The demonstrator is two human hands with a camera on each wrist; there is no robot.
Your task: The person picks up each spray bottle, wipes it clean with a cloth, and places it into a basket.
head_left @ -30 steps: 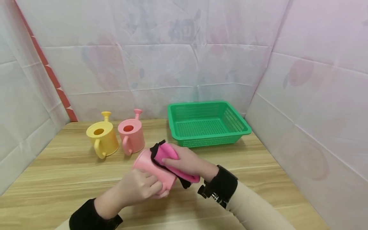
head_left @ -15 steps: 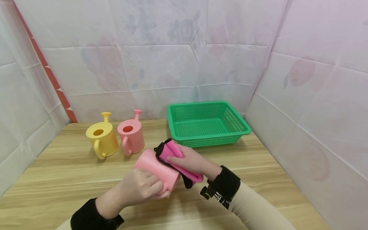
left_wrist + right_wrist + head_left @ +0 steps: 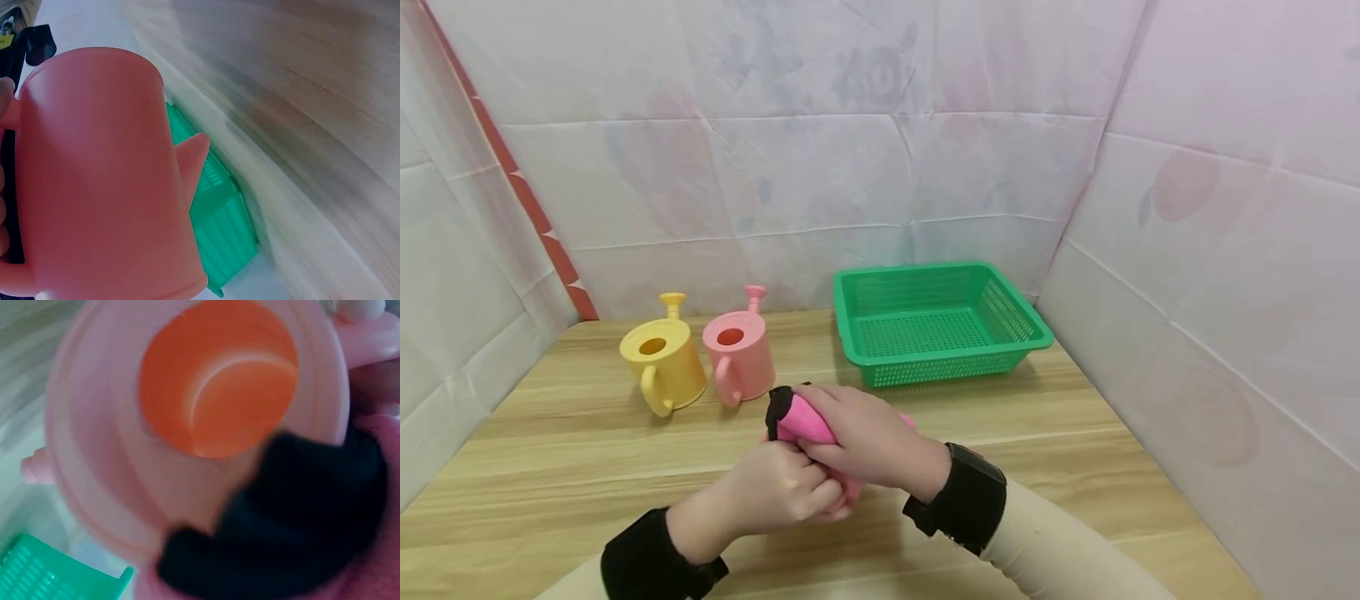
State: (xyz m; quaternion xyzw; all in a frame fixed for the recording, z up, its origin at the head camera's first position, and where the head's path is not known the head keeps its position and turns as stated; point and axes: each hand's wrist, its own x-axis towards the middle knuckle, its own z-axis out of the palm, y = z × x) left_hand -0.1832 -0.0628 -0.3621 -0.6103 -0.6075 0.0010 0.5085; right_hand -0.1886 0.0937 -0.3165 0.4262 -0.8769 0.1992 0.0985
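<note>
My left hand grips the handle of a pink toy watering can, its fingers curled at the left edge of the left wrist view. The can is held tilted above the table, and its round top opening with an orange-looking inside shows in the right wrist view. A short tapered spout sticks out opposite the handle. With my right hand I hold a bright pink cloth with black edging against the can, close beside the left hand. Cloth and hands hide most of the can in the head view.
A yellow watering can and a second pink watering can stand upright at the back left of the wooden table. A green perforated basket sits at the back right. Pale sheets hang around the table.
My right hand has brought the cloth left and over the can, toward the left hand, covering more of it. The left hand keeps its hold on the handle and has shifted little.
</note>
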